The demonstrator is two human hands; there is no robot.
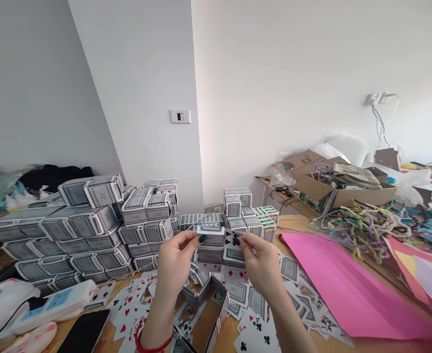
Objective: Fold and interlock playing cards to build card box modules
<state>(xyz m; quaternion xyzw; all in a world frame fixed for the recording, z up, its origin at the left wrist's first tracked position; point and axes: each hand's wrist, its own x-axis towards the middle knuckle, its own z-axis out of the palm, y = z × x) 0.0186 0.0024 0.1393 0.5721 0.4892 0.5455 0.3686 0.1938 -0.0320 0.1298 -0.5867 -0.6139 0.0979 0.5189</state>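
Note:
My left hand (177,260), with a red cord round the wrist, pinches the left side of a small block folded from playing cards (212,239). My right hand (260,262) has thumb and finger closed on the edge of a playing card (231,238) with black pips, just right of that block. Below lie more card blocks (210,255) and a card block (233,256) with a patterned back. Under my wrists an open frame of folded cards (221,306) stands on the table. My fingertips partly hide where the pieces meet.
Stacked card blocks (80,223) rise at the left; a smaller stack (238,203) stands behind my hands. Loose cards (135,304) cover the table. A phone (84,333), power strip (54,306), pink sheet (348,294), yarn pile (366,223) and cardboard box (343,197) surround them.

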